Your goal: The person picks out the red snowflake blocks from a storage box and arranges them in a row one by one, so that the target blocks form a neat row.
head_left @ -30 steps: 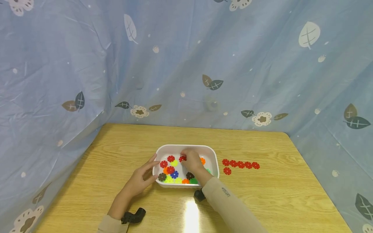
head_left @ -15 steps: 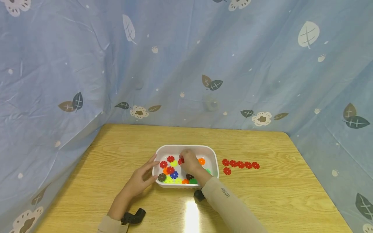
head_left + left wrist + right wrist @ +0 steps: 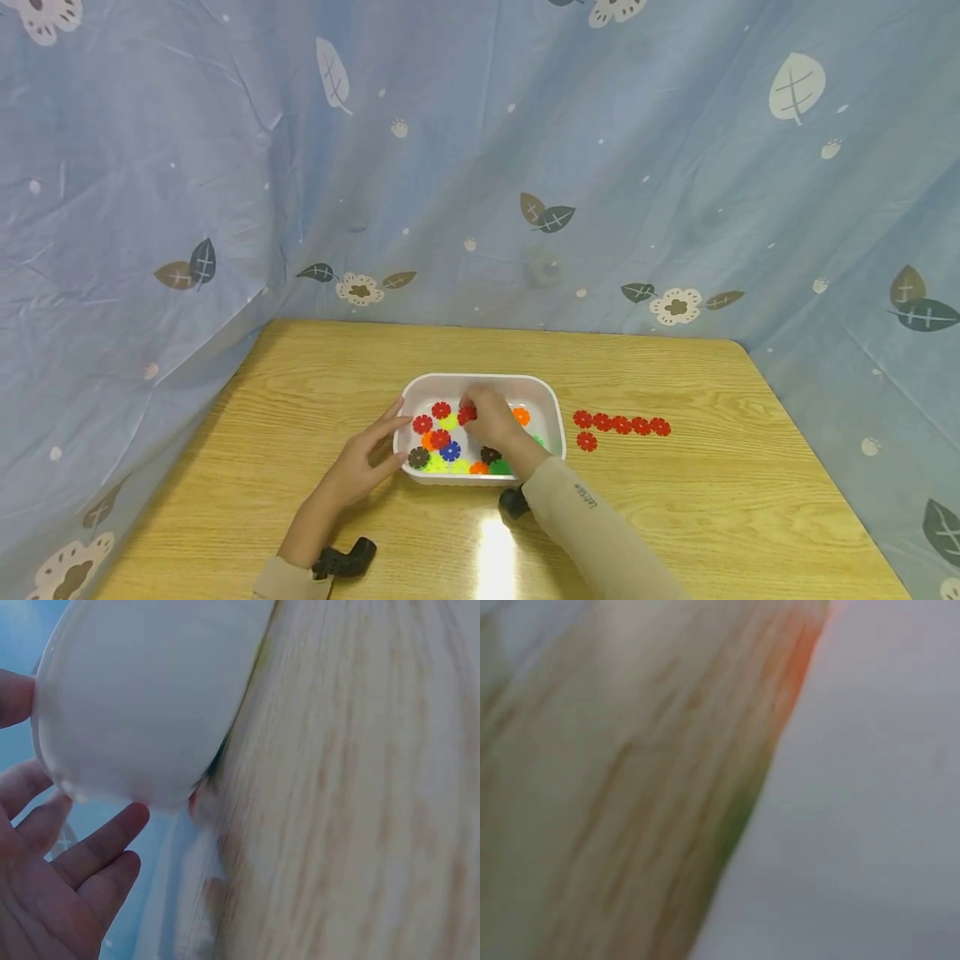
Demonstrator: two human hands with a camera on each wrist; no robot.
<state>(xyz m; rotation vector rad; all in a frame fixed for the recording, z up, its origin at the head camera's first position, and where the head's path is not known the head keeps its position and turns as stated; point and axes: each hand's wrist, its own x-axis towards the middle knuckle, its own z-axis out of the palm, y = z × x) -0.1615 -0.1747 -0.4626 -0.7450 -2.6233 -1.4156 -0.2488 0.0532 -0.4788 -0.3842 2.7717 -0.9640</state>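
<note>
The right hand pinched a red disc in the white tray, left hand against its end, fingers extended; six red discs lay outside, more discs remained inside

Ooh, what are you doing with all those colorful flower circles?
A person's right hand pinches a red disc inside a white tray, while the left hand touches the tray's left end. More colorful discs lie in the tray. On the table to its right, five red discs make a row, with a sixth just below its left end.
</note>
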